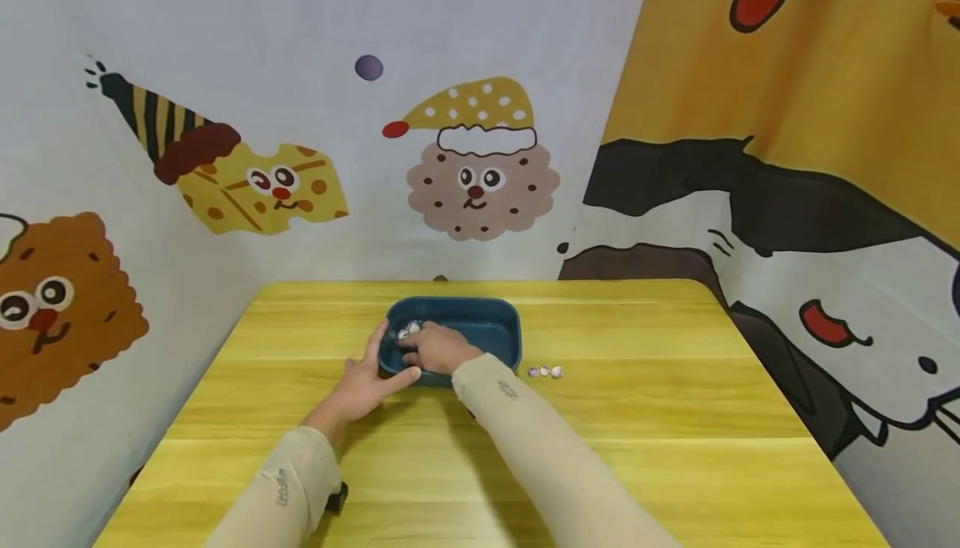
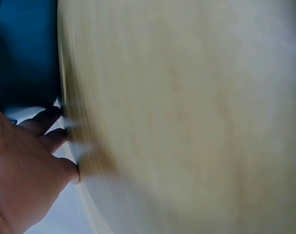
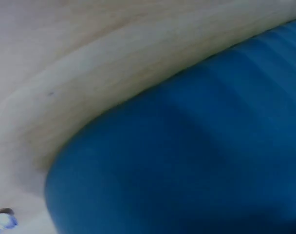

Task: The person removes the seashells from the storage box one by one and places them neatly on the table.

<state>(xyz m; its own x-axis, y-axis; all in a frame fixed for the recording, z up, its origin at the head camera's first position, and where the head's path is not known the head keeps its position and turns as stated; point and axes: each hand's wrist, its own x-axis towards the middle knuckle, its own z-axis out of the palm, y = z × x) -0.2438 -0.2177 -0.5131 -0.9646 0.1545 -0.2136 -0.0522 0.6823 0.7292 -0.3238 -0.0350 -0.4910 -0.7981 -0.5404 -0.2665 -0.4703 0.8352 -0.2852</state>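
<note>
On the table stands a dark blue rectangular tray. My left hand is at its near left corner, fingers spread along the left side and thumb reaching across the front. In the left wrist view the fingertips lie low beside the blue wall. My right hand reaches over the front rim into the tray, fingers pointing left at a few small white-and-purple pieces. I cannot tell whether it pinches one. The right wrist view shows the tray's wall but not the hand.
Right of the tray, three small round white-and-purple pieces lie in a short row on the yellow wood-grain table. One such piece shows at the lower left in the right wrist view. A cartoon-printed cloth hangs behind the table.
</note>
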